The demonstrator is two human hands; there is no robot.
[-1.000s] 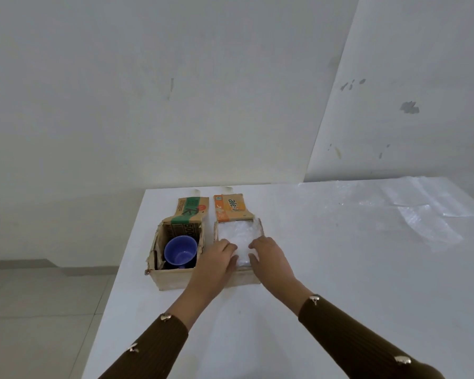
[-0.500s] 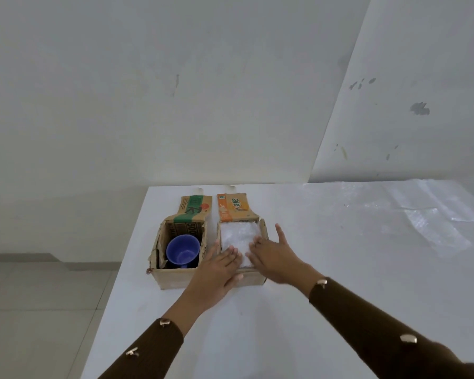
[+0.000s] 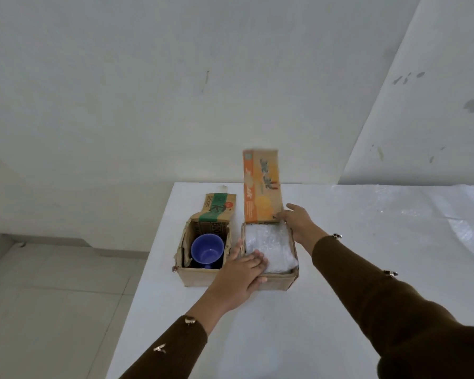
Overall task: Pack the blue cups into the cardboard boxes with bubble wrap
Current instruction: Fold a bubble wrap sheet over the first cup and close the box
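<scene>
The step in hand is closing the right box (image 3: 279, 281). The left hand (image 3: 241, 272) lies flat, fingers straight and together, pressing the wrap (image 3: 268, 242) down at the box's near left corner. The right hand (image 3: 298, 222) is at the lower right corner of the orange flap (image 3: 262, 187), which stands upright. Whether its fingers pinch the card or only push it, I cannot tell.

To do this well, hold the wrap below the rim while the flap folds toward the person. Slide the left hand out sideways just before the flap lands, so no wrap catches on the edge. Any cup in this box is hidden under the wrap.

The one cup (image 3: 207, 248) in view sits mouth up in the left box (image 3: 197, 277), uncovered, with its green flap (image 3: 219, 206) tipped back. The boxes stand side by side, touching or nearly so.

The left box is near the left edge of the bench (image 3: 257, 324), with the floor (image 3: 52, 296) below, so any push should go rightward. There is open room to the right, where a loose sheet (image 3: 422, 214) of wrap lies well apart, likely for the left box.
</scene>
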